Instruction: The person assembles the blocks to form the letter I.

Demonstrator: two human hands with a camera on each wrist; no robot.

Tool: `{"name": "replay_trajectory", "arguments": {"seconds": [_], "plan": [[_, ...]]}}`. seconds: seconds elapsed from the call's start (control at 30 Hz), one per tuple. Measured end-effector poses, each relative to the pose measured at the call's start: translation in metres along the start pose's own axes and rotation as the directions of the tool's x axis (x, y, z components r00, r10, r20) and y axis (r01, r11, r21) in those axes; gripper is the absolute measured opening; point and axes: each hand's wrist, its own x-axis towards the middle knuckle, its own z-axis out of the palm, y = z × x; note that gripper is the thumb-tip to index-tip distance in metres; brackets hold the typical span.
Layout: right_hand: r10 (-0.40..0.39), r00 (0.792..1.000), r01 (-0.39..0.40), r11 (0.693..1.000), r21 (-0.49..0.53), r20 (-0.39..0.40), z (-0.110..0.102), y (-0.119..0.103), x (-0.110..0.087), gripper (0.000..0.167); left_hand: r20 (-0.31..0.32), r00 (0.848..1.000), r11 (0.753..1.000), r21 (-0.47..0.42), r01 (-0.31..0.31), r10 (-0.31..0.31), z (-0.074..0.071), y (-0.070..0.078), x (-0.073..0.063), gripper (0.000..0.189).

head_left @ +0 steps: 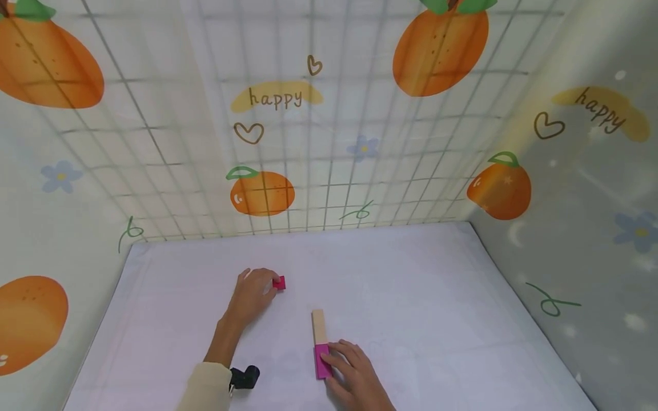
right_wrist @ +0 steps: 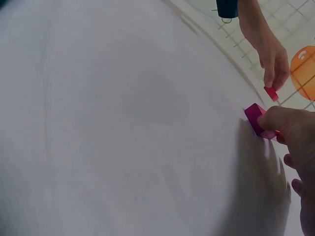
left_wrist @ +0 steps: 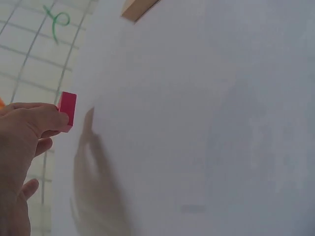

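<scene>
My left hand point(head_left: 253, 295) pinches a small red block point(head_left: 279, 283) left of the middle of the white surface. In the left wrist view the red block point(left_wrist: 67, 112) stands out from the fingertips, and a gap between it and its shadow suggests it is off the surface. Nearer the front, my right hand point(head_left: 356, 372) grips a magenta block point(head_left: 321, 365) between thumb and fingers. Its far end meets a plain wooden block point(head_left: 319, 326), the two lying in one line. The right wrist view shows the magenta block point(right_wrist: 253, 117) partly covered by the thumb.
A white cloth-covered table point(head_left: 437, 297) spreads around both hands. Behind it rises a curtain point(head_left: 339, 125) printed with oranges and a grid, with more printed cloth at the left and right sides. A black strap mount point(head_left: 244, 377) sits at the left sleeve point(head_left: 208, 385).
</scene>
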Motion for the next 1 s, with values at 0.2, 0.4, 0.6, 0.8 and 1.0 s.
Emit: {"name": "replay_trajectory", "arguments": {"seconds": [0.2, 0.4, 0.6, 0.8, 1.0], "plan": [[0.056, 0.997, -0.055, 0.998, -0.012, 0.059, -0.004, -0.003, 0.002, 0.042, 0.059, 0.996, 0.998, -0.015, -0.066, 0.066, 0.02, 0.024, 0.002, 0.018], [0.06, 0.995, -0.06, 0.998, -0.01, 0.077, -0.007, -0.006, 0.003, 0.042, 0.085, 0.988, 0.992, -0.037, -0.123, 0.125, 0.031, 0.042, 0.003, 0.019], [0.057, 0.995, -0.057, 0.998, -0.008, 0.082, -0.007, -0.006, 0.004, 0.043, 0.1, 0.983, 0.988, -0.033, -0.15, 0.153, 0.038, 0.052, 0.002, 0.02], [0.167, 0.967, -0.171, 0.985, 0.008, 0.19, -0.01, -0.009, 0.005, 0.041, 0.118, 0.98, 0.987, -0.021, -0.159, 0.161, 0.04, 0.058, 0.0, 0.02], [0.188, 0.962, -0.195, 0.981, 0.015, 0.198, -0.01, -0.009, 0.004, 0.041, 0.116, 0.976, 0.982, 0.019, -0.187, 0.184, 0.045, 0.059, 0.0, 0.021]]}}
